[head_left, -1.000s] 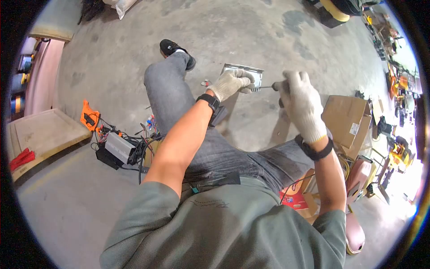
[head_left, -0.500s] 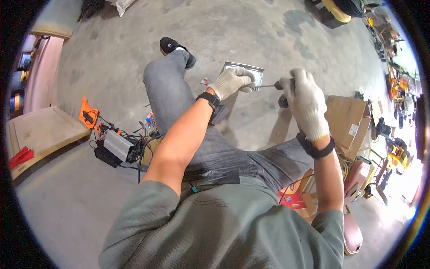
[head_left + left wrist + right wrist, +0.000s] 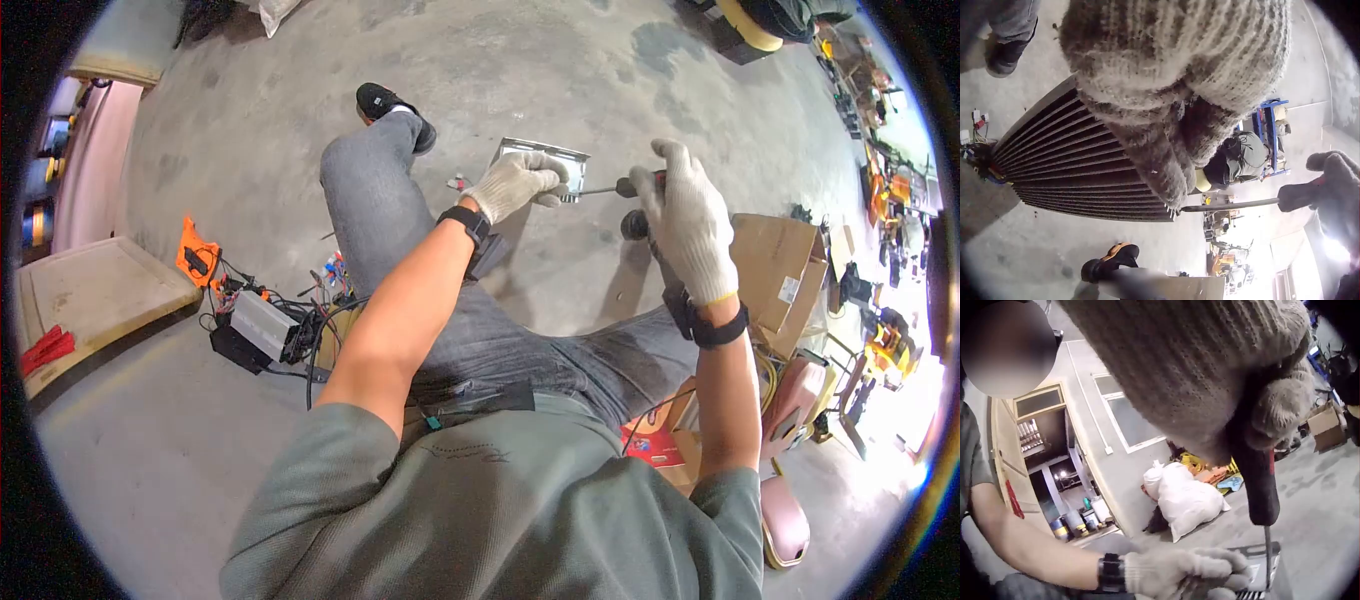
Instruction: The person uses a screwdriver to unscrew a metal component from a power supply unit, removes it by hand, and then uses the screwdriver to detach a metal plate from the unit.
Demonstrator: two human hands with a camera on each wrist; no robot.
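In the head view my gloved left hand [image 3: 515, 187] lies at the near edge of a metal case [image 3: 574, 168] standing on the floor between the legs. The left wrist view shows the case's dark finned side [image 3: 1072, 162], with the left fingers [image 3: 1166, 169] bent over its edge. My gloved right hand [image 3: 690, 225] holds a screwdriver [image 3: 1259, 487] by its black-and-red handle. The shaft [image 3: 1235, 205] runs level toward the case, its tip right beside the left fingertips. What the tip meets is hidden.
Loose wires and a silver box [image 3: 265, 325] lie by the left leg. A cardboard box [image 3: 775, 265] stands at right. A wooden board [image 3: 105, 290] with red gloves [image 3: 48, 348] is at far left. A black shoe [image 3: 634, 225] is below the screwdriver.
The right hand has shifted a little to the right and turned about the screwdriver handle, with its fingers raised higher. The left hand and the case stay in place.
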